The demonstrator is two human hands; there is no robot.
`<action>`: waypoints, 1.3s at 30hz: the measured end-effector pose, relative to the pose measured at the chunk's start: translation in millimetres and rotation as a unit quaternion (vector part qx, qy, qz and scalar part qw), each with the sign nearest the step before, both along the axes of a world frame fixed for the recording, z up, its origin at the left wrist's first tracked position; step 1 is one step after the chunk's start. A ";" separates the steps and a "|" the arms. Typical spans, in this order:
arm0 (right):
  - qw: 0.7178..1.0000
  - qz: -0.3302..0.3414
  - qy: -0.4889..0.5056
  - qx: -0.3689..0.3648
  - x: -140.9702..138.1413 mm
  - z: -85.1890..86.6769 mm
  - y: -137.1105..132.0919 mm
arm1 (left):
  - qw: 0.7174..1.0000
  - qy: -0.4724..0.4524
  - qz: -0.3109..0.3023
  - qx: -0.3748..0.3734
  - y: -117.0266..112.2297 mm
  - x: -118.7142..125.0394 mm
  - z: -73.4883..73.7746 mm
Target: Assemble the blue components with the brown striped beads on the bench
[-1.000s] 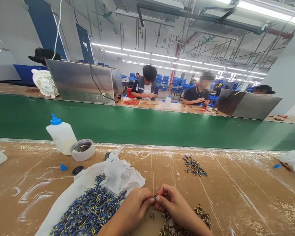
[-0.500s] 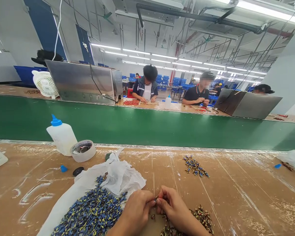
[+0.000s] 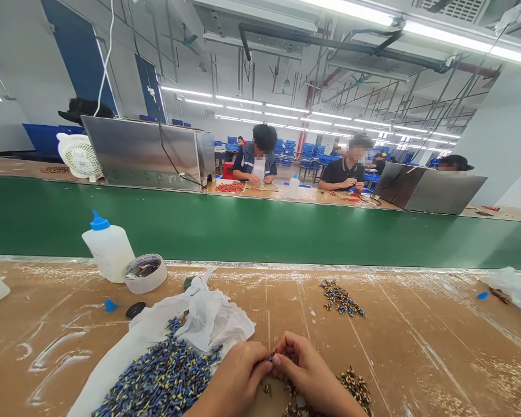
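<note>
My left hand [image 3: 238, 373] and my right hand [image 3: 301, 365] meet at the front middle of the table, fingertips pinched together. Between them shows a tiny blue piece [image 3: 270, 358] with a brownish end, too small to name exactly. To the left, a heap of small blue, yellow and dark parts [image 3: 156, 376] lies on a white plastic bag [image 3: 217, 318]. Brownish-gold small parts [image 3: 355, 389] lie beside and partly behind my right forearm. One loose brownish part [image 3: 267, 389] rests just below my fingers. Farther back sits a small pile of blue-and-gold pieces [image 3: 342, 298].
At the left stand a blue-capped squeeze bottle [image 3: 109, 252] and a tape roll [image 3: 145, 281], near a black cap [image 3: 136, 310]. A green belt [image 3: 260, 229] runs across behind the table. Several people sit beyond it. Another plastic bag [image 3: 514, 289] lies far right.
My fingers have shifted slightly around the tiny piece, and more of its blue part shows. Both hands stay pinched together in nearly the same place. The camera view has tilted a little.
</note>
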State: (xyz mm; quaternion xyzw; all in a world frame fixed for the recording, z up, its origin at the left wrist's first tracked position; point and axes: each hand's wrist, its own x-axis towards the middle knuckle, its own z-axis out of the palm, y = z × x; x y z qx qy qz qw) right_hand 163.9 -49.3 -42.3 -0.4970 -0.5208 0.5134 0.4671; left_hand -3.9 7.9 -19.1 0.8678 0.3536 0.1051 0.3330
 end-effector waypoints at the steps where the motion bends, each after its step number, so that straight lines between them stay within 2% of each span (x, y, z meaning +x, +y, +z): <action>1: 1.000 -0.001 0.005 0.002 -1.8 0.1 0.1 | 1.000 0.003 0.001 -0.005 0.3 0.0 1.6; 4: 1.000 -0.003 0.008 0.009 -1.3 0.3 2.3 | 1.000 0.005 0.005 -0.020 4.1 -4.6 13.4; 6: 0.999 -0.035 -0.015 0.021 11.9 1.1 6.4 | 1.000 0.006 0.010 -0.023 8.6 -14.0 26.7; 8: 0.991 -0.118 -0.058 0.040 38.5 1.2 12.9 | 0.999 0.019 0.018 -0.020 13.4 -27.9 41.0; 10: 0.967 -0.233 -0.091 0.046 74.0 -1.6 20.6 | 0.998 0.055 0.036 -0.016 17.4 -42.9 51.7; 11: 0.957 -0.268 -0.100 0.041 92.3 -4.4 24.3 | 0.995 0.086 0.047 -0.019 19.0 -49.6 54.6; 14: 0.936 -0.328 -0.124 0.021 135.8 -15.7 32.0 | 0.981 0.178 0.066 -0.034 22.4 -62.4 53.1; 17: 0.924 -0.356 -0.139 0.018 155.1 -24.8 34.2 | 0.975 0.214 0.058 -0.022 24.3 -64.5 44.5; 25: 0.920 -0.365 -0.138 0.029 157.2 -25.4 28.9 | 0.980 0.194 0.052 0.019 32.4 -69.3 37.8; 32: 0.925 -0.350 -0.141 0.033 151.9 -26.8 27.7 | 0.984 0.165 0.071 -0.019 39.2 -78.1 33.6; 39: 0.929 -0.335 -0.152 0.032 147.7 -26.9 26.2 | 0.985 0.153 0.076 -0.009 33.5 -74.3 48.0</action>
